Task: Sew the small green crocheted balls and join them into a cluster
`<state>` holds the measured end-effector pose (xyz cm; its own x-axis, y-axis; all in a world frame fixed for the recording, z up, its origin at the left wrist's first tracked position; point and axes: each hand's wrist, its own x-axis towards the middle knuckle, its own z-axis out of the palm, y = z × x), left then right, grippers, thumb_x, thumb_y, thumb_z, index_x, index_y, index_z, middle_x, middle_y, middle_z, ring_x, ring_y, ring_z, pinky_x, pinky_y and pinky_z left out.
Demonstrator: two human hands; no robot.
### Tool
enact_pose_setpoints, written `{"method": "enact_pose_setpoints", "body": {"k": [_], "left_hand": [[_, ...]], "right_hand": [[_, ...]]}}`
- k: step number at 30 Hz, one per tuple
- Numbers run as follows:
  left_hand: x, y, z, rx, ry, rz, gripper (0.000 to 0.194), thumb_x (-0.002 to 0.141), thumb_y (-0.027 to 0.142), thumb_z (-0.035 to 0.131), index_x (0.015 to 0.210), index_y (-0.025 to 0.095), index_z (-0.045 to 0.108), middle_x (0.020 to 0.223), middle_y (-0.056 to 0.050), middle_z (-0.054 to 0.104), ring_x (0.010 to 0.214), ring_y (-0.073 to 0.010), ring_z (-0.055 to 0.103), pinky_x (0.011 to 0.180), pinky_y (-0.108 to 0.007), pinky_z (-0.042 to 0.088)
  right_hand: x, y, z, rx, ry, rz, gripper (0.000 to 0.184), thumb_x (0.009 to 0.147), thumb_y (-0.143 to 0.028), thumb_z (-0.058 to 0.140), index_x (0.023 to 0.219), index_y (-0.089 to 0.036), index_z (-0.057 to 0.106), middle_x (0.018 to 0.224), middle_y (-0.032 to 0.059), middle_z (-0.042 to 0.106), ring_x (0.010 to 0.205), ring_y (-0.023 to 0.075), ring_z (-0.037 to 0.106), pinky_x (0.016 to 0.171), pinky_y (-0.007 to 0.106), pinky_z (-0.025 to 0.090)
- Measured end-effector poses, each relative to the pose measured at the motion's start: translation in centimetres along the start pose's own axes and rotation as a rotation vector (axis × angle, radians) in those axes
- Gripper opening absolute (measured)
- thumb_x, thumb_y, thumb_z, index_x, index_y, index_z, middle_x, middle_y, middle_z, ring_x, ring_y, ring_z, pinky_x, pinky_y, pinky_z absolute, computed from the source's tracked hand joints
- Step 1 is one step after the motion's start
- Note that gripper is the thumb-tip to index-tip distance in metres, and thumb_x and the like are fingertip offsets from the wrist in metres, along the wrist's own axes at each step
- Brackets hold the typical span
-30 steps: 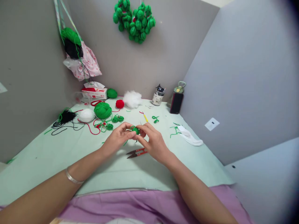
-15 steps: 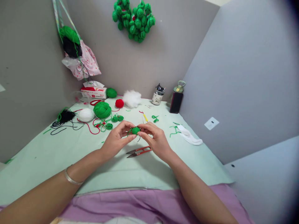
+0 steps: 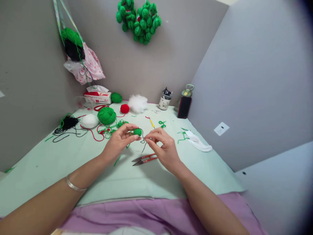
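Green crochet-like fabric forms the small rounded piece [image 3: 137, 132], which I take as clock centre, raised above the worktop [image 3: 102, 184]. With the left hand [image 3: 119, 142], at 8 o'clock, I grip the piece between thumb and fingers, apparently to steady it and expose its right side. With the right hand [image 3: 165, 147], at 4 o'clock, I pinch a black strand [image 3: 143, 141] that runs from the piece, probably to control its slack. Whether the pinch encloses anything else, I cannot tell. Snips [image 3: 139, 160] lie near 6 o'clock, presumably for short reach. A green yarn ball [image 3: 107, 115] sits at 10 o'clock, seemingly so its loose ends avoid both hands.
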<state>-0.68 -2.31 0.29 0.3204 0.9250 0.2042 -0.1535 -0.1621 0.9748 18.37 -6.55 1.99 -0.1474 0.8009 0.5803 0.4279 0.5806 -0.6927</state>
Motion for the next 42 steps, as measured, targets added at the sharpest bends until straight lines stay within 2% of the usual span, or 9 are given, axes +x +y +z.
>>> {"method": "enact_pose_setpoints", "body": {"k": [4, 16, 24, 27, 31, 36, 39, 42], "left_hand": [[0.0, 0.1, 0.1, -0.036, 0.026, -0.023, 0.036, 0.08, 0.037, 0.076, 0.107, 0.022, 0.06, 0.098, -0.001, 0.066, 0.094, -0.0215, 0.071, 0.088, -0.034, 0.048], [-0.1, 0.1, 0.5, -0.106, 0.054, -0.033, 0.034, 0.075, 0.036, 0.079, 0.099, 0.021, 0.061, 0.096, 0.0, 0.065, 0.089, -0.0215, 0.071, 0.088, -0.038, 0.051], [-0.2, 0.5, 0.7, -0.339, -0.026, -0.174, 0.029, 0.075, 0.03, 0.079, 0.092, 0.021, 0.058, 0.084, 0.004, 0.067, 0.078, -0.0155, 0.07, 0.093, -0.039, 0.051], [-0.3, 0.5, 0.8, -0.363, -0.058, -0.192, 0.027, 0.077, 0.029, 0.077, 0.092, 0.021, 0.057, 0.082, 0.004, 0.067, 0.078, -0.0152, 0.07, 0.094, -0.039, 0.051], [-0.4, 0.1, 1.0, -0.285, -0.043, -0.14, 0.028, 0.076, 0.031, 0.077, 0.091, 0.021, 0.056, 0.086, 0.002, 0.065, 0.08, -0.0167, 0.069, 0.089, -0.039, 0.052], [-0.4, -0.4, 1.0, -0.093, 0.032, -0.015, 0.028, 0.078, 0.033, 0.076, 0.099, 0.022, 0.06, 0.098, 0.001, 0.061, 0.088, -0.0171, 0.067, 0.088, -0.035, 0.051], [-0.3, -0.6, 0.9, 0.027, 0.037, 0.055, 0.027, 0.08, 0.031, 0.074, 0.1, 0.022, 0.06, 0.098, -0.001, 0.061, 0.089, -0.0171, 0.064, 0.084, -0.033, 0.049], [-0.2, -0.7, 0.9, 0.131, -0.002, 0.072, 0.022, 0.081, 0.028, 0.071, 0.098, 0.021, 0.06, 0.093, -0.001, 0.062, 0.089, -0.0179, 0.062, 0.083, -0.032, 0.047]], "right_hand": [[0.0, 0.0, 0.0, -0.051, -0.012, 0.017, 0.012, 0.091, -0.019, 0.059, 0.085, -0.02, 0.069, 0.076, 0.0014, 0.057, 0.068, 0.0123, 0.052, 0.064, 0.027, 0.043], [-0.1, 0.3, 0.3, -0.019, -0.055, 0.076, 0.012, 0.09, -0.018, 0.057, 0.083, -0.02, 0.067, 0.076, 0.0011, 0.059, 0.07, 0.0129, 0.053, 0.066, 0.027, 0.043], [-0.1, 0.2, 0.7, 0.13, -0.045, 0.132, 0.011, 0.09, -0.022, 0.059, 0.082, -0.019, 0.067, 0.079, 0.0015, 0.06, 0.068, 0.0117, 0.052, 0.064, 0.026, 0.043], [0.0, 0.2, 1.0, 0.212, -0.039, 0.192, 0.012, 0.088, -0.025, 0.061, 0.081, -0.018, 0.067, 0.08, 0.0023, 0.062, 0.067, 0.0118, 0.053, 0.061, 0.025, 0.044], [0.0, 0.2, 1.4, 0.279, -0.009, 0.272, 0.015, 0.086, -0.03, 0.064, 0.079, -0.018, 0.066, 0.076, 0.0019, 0.062, 0.063, 0.0114, 0.053, 0.058, 0.025, 0.044], [0.4, 0.8, 1.7, 0.39, -0.028, 0.402, 0.018, 0.08, -0.034, 0.069, 0.076, -0.018, 0.062, 0.066, -0.002, 0.058, 0.055, 0.0097, 0.051, 0.054, 0.024, 0.045], [0.6, 1.1, 1.7, 0.483, -0.05, 0.466, 0.019, 0.077, -0.033, 0.072, 0.079, -0.018, 0.061, 0.068, -0.0023, 0.06, 0.057, 0.0104, 0.056, 0.058, 0.025, 0.05], [0.4, 1.1, 1.6, 0.511, -0.077, 0.463, 0.017, 0.08, -0.031, 0.068, 0.085, -0.018, 0.056, 0.071, -0.0015, 0.061, 0.064, 0.0129, 0.062, 0.067, 0.029, 0.054]]}}
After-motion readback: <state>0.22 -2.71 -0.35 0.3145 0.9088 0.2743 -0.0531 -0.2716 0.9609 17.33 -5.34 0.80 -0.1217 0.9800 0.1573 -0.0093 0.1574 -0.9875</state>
